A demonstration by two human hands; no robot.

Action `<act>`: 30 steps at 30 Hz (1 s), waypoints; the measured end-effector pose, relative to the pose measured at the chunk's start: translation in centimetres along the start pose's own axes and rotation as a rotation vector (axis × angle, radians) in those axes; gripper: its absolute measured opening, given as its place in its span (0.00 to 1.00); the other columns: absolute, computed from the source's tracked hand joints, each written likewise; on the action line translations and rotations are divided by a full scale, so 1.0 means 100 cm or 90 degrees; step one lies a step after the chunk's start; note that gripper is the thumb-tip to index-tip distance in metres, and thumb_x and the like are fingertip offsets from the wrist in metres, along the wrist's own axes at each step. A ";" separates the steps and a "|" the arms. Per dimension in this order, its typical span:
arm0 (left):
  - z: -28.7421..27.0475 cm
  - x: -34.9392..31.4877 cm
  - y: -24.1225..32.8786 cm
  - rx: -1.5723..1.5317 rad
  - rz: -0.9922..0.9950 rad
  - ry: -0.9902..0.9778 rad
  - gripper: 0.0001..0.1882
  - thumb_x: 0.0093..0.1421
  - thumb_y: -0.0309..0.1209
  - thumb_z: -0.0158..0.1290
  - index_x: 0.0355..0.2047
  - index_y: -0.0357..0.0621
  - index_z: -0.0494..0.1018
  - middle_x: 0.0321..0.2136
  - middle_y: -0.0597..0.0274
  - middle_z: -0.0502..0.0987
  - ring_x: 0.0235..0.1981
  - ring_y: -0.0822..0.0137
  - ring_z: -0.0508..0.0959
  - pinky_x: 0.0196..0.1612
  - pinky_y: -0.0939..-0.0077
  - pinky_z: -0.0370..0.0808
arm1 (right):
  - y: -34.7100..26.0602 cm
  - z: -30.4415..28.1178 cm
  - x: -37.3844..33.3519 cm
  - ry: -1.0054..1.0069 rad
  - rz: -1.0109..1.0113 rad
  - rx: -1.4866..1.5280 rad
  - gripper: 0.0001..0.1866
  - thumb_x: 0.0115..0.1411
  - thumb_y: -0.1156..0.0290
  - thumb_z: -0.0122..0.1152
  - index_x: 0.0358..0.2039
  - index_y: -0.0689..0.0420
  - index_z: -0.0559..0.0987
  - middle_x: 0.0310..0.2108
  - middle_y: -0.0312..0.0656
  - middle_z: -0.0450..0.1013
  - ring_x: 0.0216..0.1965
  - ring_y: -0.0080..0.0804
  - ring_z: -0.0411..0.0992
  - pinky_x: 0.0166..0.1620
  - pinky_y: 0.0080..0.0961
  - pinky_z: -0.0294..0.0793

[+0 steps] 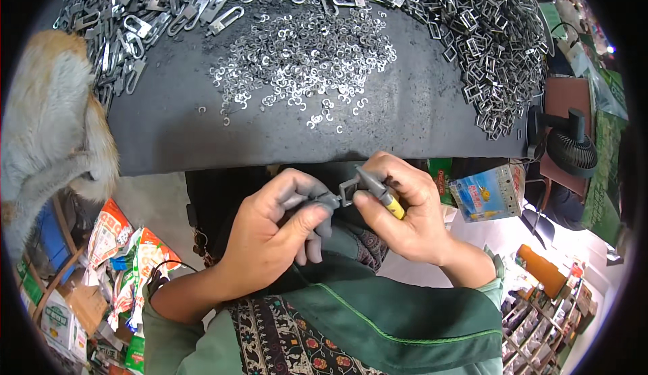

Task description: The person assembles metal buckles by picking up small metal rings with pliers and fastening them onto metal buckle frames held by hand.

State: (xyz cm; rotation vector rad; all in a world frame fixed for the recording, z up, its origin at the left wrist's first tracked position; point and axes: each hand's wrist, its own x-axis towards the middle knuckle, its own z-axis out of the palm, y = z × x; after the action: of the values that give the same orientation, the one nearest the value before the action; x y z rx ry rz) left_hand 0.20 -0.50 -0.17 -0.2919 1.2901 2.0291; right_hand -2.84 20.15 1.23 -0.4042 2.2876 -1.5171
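My left hand (283, 223) is closed, thumb and grey-smudged fingertips pinched on a small metal piece mostly hidden by them. From that pinch a small rectangular metal frame (342, 194) sticks out toward my right hand (408, 206). That hand is closed around a slim, dark grey hand tool (376, 187) with a tapered tip and a yellow section; its exact kind does not show. The tool's tip is beside the frame, and I cannot tell whether they touch. Both hands are over my lap, just before the table's near edge.
On the dark table (182, 125) lie small C-shaped metal clips (310, 58), long looped metal pieces (135, 24) and a heap of rectangular metal frames (496, 58). An orange-and-white furry animal (54, 105) occupies the left edge. A black fan (570, 149) stands at right; packets (108, 233) lie lower left.
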 end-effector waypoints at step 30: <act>0.007 -0.001 -0.001 0.187 0.086 -0.061 0.09 0.63 0.27 0.53 0.41 0.37 0.76 0.21 0.66 0.74 0.17 0.79 0.70 0.20 0.81 0.67 | -0.022 -0.020 -0.013 -0.072 -0.035 -0.199 0.11 0.52 0.72 0.68 0.34 0.59 0.76 0.26 0.45 0.71 0.25 0.43 0.71 0.28 0.33 0.69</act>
State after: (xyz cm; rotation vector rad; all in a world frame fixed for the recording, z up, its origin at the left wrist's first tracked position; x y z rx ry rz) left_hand 0.44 0.12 0.18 0.0293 1.5585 1.9024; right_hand -2.45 21.48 4.19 -0.6248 2.4429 -1.1285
